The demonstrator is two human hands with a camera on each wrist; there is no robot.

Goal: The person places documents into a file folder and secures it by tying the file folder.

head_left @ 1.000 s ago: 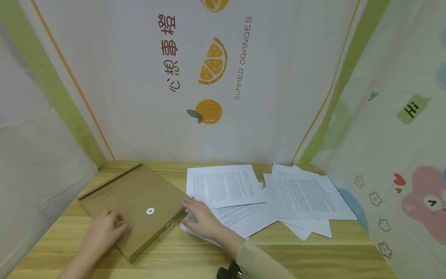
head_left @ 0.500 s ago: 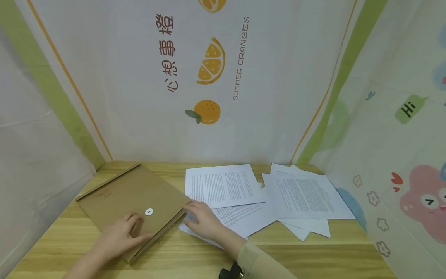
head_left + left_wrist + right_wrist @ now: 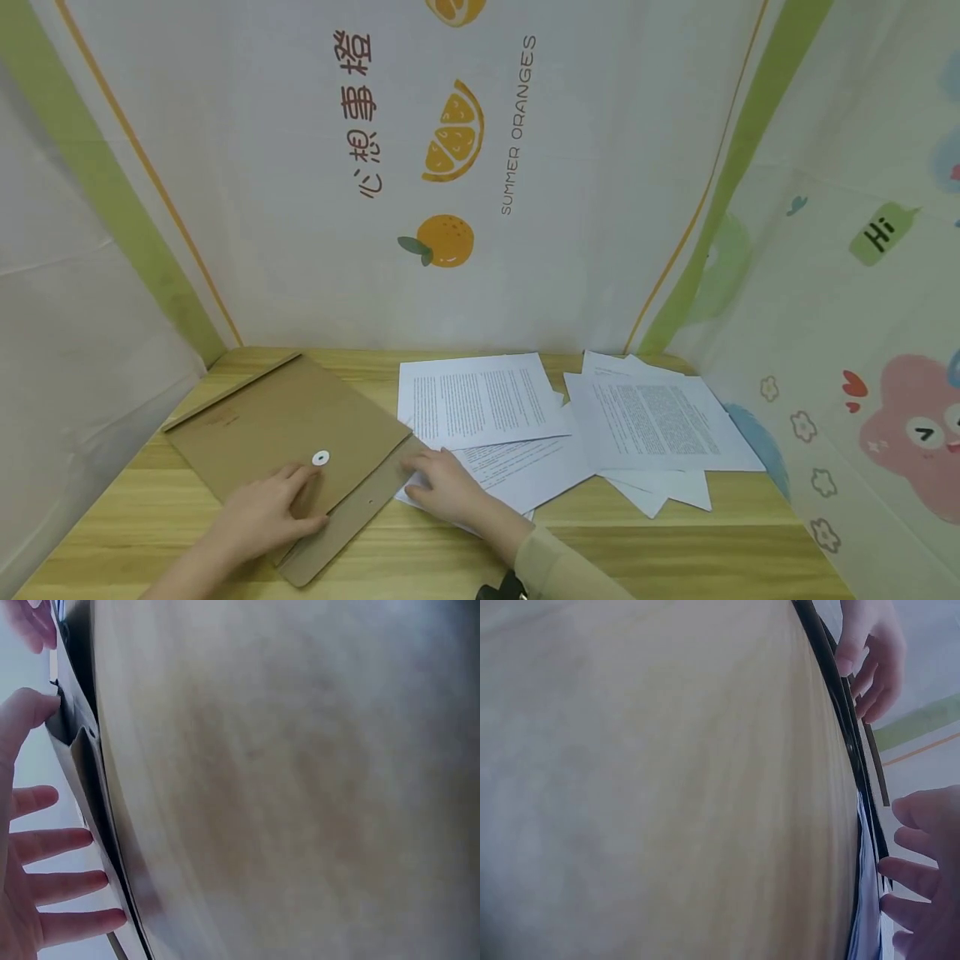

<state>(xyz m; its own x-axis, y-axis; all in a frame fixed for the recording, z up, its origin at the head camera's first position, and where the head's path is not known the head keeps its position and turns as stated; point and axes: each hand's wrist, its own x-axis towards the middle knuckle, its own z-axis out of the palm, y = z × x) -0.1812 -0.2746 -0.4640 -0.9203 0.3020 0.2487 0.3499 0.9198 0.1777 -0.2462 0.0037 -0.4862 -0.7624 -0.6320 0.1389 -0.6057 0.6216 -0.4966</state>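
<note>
“On the left half of the table [image 3: 637,558], what do we see?”

“We see a brown folder [image 3: 300,408] lying flat and turned at an angle, with a white disc [image 3: 321,457] on its face and a narrow flap [image 3: 337,529] spread out along its near edge.”

“How do we find the left hand [image 3: 258,512]?”

“Resting loosely on the folder, we'd say, its grip released; from the left wrist we see four fingers straight and spread, the thumb at the edge.”

“And the right hand [image 3: 450,487]?”

“Its fingertips are at the flap's right end, and we see that grip relaxed too. Its wrist leads into a beige sleeve [image 3: 562,567]; a black object [image 3: 504,588] shows beside the cuff, too cut off for us to name.”

“What else do we have?”

“Beyond the right hand we have overlapping printed sheets [image 3: 483,400], and farther right a second pile [image 3: 652,421] fans out, meeting them. Behind, we face a white curtain [image 3: 585,275] printed with oranges.”
</note>
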